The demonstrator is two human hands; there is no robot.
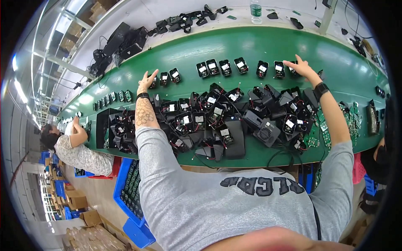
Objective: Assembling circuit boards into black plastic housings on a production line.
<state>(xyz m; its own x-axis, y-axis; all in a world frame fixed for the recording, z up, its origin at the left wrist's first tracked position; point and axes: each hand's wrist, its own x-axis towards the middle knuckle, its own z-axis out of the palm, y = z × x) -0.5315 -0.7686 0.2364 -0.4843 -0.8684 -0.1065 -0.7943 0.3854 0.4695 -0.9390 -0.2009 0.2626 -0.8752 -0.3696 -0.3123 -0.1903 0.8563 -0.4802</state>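
Both my arms reach forward over a green workbench (184, 46). My left hand (147, 80) has its fingers apart beside a small black device housing (153, 82) at the left end of a loose row. Two more housings stand just right of it, one of them a black housing with a white label (174, 75). My right hand (302, 69) is spread open, with its fingers reaching over a housing (293, 72) at the row's right end. Another open housing (279, 69) stands beside those fingers. Neither hand visibly holds anything; touch with the housings cannot be made out.
A heap of black housings with wires (217, 113) lies between my arms. Green circuit boards (324, 129) pile up at right. A water bottle (256, 12) stands on the back shelf. A blue bin (121, 180) sits below the bench. A person (79, 146) sits at left.
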